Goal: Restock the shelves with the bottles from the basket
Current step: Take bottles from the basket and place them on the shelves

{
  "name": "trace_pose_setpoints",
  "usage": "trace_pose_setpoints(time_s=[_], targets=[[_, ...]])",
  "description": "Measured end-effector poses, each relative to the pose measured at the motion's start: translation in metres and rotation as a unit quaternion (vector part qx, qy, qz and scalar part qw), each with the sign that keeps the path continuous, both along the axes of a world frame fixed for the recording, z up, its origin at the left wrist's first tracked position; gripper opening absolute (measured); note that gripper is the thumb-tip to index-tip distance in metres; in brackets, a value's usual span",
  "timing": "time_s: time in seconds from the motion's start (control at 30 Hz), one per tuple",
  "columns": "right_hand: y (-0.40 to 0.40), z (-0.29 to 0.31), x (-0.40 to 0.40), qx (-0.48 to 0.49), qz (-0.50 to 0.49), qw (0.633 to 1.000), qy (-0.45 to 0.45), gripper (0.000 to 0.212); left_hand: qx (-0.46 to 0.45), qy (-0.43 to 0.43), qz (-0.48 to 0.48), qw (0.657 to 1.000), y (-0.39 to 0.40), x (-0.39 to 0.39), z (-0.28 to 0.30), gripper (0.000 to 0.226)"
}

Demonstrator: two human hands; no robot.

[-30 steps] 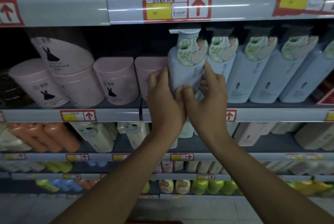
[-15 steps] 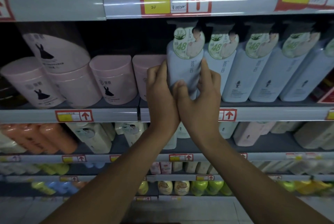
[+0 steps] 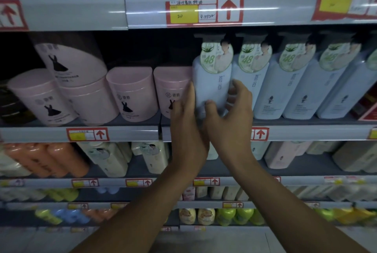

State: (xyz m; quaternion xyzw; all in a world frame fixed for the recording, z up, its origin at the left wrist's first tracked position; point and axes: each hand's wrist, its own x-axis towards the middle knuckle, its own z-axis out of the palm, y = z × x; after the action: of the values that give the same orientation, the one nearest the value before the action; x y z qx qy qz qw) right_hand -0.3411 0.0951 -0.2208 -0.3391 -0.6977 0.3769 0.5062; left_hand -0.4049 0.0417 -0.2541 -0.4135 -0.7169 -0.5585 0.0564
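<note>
Both hands — round the bottle (image 3: 212, 87)

Both bare forearms rise from the bottom edge and converge toward the middle; the left hand (image 3: 188, 118) stands edge-on, its fingers straight and together, pointing upward, the palm turned to the right; the right hand (image 3: 230, 109) sits just beside it, wrist bent back, fingers curved and spread, the thumb (image 3: 210, 104) reaching left toward the other hand; the index finger arches above with its tip bent down; the two hands almost touch at the heels of the palms.
</note>
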Motion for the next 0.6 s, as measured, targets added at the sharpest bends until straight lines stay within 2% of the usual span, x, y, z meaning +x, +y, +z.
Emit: trace_pose_setpoints(time_s=[0.1,0.33,0.6], targets=[[-0.001,0.000,0.000,0.004,-0.004,1.000,-0.001,0.064,-0.009,-0.024,-0.004,1.000,0.000,0.000,0.000,0.079],[-0.004,-0.002,-0.004,0.022,-0.006,1.000,-0.006,0.065,0.040,-0.080,-0.028,0.996,0.005,0.001,0.012,0.094],[0.002,-0.012,-0.007,0.042,0.001,0.999,-0.002,0.068,0.028,0.004,0.027,0.999,0.017,-0.005,-0.002,0.077]])
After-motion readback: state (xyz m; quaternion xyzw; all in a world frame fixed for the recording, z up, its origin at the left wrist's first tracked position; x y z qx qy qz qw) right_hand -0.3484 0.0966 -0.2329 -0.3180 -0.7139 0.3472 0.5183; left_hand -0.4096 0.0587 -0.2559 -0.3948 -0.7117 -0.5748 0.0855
